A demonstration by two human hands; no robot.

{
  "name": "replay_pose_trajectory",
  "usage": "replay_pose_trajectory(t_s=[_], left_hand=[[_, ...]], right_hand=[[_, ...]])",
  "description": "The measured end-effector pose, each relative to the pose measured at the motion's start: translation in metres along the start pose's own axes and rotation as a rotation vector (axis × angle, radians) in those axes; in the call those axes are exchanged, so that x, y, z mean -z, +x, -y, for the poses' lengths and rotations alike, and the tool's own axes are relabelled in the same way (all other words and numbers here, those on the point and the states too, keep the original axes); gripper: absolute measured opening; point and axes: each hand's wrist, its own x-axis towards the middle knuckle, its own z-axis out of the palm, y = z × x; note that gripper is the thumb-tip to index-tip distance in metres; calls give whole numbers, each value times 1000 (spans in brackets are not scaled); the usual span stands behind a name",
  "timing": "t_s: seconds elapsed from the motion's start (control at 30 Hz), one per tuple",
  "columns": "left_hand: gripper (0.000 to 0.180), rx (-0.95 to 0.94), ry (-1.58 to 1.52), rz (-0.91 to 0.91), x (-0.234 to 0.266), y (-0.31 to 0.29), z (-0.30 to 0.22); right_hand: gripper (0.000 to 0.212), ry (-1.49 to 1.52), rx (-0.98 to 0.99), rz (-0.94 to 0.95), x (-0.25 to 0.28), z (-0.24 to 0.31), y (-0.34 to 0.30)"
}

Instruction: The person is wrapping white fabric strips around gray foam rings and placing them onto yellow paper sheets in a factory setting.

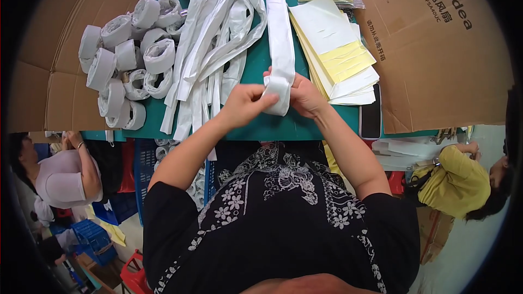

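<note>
A long white flat strip [281, 38] lies lengthwise before me on the green table, a small loop showing at its far end. Its near end is folded over between my hands. My left hand [242, 105] pinches the fold from the left, thumb on top. From the right, my right hand [307, 97] grips the same end, its fingers partly hidden beneath the strip. Left of my hands, a loose heap of similar white strips [218, 38] spreads toward the table's near edge. Several white rolled bundles [159, 57] are stacked farther left.
Yellow and white paper sheets [332, 38] lie fanned out to the right, beside a dark phone-like slab [370, 111]. Cardboard panels [430, 49] flank both sides of the green table [305, 128]. A blue crate [144, 169] stands below the edge. Other people work at left and right.
</note>
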Motion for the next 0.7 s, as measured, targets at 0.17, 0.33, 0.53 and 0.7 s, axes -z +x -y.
replay_pose_trajectory(t_s=[0.17, 0.33, 0.53, 0.7], left_hand=[[29, 546, -657, -10, 7, 26, -6], [42, -262, 97, -198, -1, 4, 21], [30, -692, 513, -162, -3, 7, 21], [26, -627, 185, -28, -13, -1, -4]], right_hand=[[22, -337, -85, -205, -4, -12, 1], [33, -38, -156, -375, -11, -8, -3], [30, 518, -210, -66, -5, -17, -5], [46, 221, 25, 181, 7, 2, 3]])
